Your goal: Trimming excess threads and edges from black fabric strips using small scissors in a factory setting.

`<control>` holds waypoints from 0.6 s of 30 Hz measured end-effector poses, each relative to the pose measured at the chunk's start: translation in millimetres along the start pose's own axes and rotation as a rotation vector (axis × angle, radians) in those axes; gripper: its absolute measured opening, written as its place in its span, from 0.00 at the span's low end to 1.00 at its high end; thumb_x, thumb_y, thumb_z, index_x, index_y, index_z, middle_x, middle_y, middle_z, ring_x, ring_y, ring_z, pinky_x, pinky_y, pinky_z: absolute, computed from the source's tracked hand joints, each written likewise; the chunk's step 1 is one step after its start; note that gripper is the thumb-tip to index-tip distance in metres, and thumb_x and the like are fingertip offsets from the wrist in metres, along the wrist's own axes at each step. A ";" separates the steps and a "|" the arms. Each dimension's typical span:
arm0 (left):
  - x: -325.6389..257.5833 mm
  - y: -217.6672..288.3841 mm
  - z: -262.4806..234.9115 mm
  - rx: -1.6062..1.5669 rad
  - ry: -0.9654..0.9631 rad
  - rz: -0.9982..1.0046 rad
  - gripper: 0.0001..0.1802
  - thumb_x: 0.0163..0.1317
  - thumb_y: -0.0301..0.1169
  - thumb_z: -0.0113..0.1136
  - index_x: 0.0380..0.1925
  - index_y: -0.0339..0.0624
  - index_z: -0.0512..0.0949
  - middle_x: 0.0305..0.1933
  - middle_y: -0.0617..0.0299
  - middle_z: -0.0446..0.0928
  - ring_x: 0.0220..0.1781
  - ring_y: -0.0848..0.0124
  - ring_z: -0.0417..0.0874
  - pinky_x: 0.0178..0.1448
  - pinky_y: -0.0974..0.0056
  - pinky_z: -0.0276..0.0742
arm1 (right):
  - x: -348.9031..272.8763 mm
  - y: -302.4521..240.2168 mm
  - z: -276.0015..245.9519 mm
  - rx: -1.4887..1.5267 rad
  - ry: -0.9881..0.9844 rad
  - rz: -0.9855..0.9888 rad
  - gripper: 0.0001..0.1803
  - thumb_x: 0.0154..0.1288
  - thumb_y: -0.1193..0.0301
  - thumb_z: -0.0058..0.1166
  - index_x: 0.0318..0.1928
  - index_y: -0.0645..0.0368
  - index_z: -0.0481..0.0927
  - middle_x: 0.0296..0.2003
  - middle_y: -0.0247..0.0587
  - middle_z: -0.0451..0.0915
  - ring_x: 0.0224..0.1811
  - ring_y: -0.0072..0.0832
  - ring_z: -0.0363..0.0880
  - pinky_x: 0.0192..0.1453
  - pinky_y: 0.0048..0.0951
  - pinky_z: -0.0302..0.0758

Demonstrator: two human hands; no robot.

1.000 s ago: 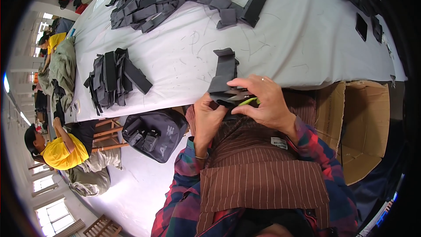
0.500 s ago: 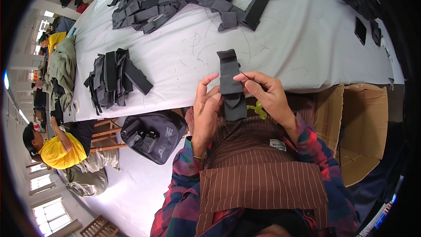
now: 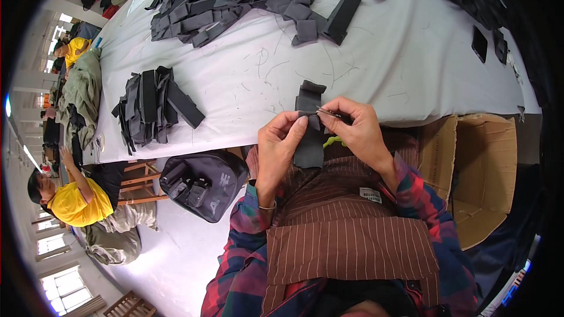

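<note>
In front of my body, at the table's near edge, hangs a dark grey fabric strip (image 3: 309,151). My left hand (image 3: 281,141) pinches it about halfway along, thumb on top, with a fold or edge raised at the fingertips. My right hand (image 3: 359,134) is closed around small dark thread snips (image 3: 341,118). Their thin metal tips meet the strip beside my left fingertips; whether the blades are parted is too small to tell. Beyond my hands, the strip's far end (image 3: 309,89) curls up over the white cloth.
A large heap of grey strips (image 3: 235,0) covers the far table, and a smaller stack (image 3: 154,105) lies to the left. A phone (image 3: 479,44) rests at right. Below are a dark bag (image 3: 226,179) and an open cardboard box (image 3: 484,170). A person in yellow (image 3: 82,202) sits at left.
My left hand has shifted from the strip's side to a pinch across it. My right hand has brought the snips' tips to the pinched spot, and the strip has come slightly nearer.
</note>
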State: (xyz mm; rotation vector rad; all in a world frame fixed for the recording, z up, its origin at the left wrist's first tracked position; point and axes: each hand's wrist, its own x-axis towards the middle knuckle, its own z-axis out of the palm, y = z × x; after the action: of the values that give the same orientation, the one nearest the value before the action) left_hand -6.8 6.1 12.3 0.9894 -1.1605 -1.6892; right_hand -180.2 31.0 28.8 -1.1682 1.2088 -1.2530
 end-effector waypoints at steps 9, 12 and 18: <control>-1.4 10.4 -0.6 -0.080 0.016 -0.074 0.09 0.65 0.27 0.57 0.40 0.31 0.79 0.34 0.70 0.79 0.33 0.85 0.74 0.37 0.78 0.71 | 3.7 -1.5 -1.4 0.004 -0.016 0.060 0.08 0.65 0.72 0.57 0.36 0.66 0.79 0.24 0.28 0.76 0.26 0.12 0.72 0.30 0.17 0.69; -0.6 10.0 0.7 0.036 0.063 -0.057 0.10 0.65 0.29 0.59 0.38 0.31 0.80 0.32 0.69 0.79 0.31 0.85 0.74 0.33 0.78 0.70 | 5.6 -1.4 -4.7 0.039 -0.089 0.114 0.09 0.67 0.71 0.56 0.38 0.66 0.80 0.26 0.27 0.77 0.27 0.11 0.71 0.32 0.15 0.68; -0.4 13.0 -1.2 0.058 0.071 -0.080 0.10 0.65 0.29 0.60 0.33 0.32 0.81 0.27 0.70 0.79 0.27 0.86 0.73 0.30 0.78 0.68 | 9.9 -13.6 -9.1 -0.329 0.060 -0.284 0.07 0.61 0.73 0.59 0.40 0.59 0.81 0.29 0.29 0.79 0.32 0.20 0.73 0.37 0.23 0.69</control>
State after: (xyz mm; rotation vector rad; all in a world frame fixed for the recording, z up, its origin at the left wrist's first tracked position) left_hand -2.9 3.2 24.5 1.1365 -1.1430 -1.6771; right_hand -190.1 21.5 42.1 -1.5970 1.3636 -1.3371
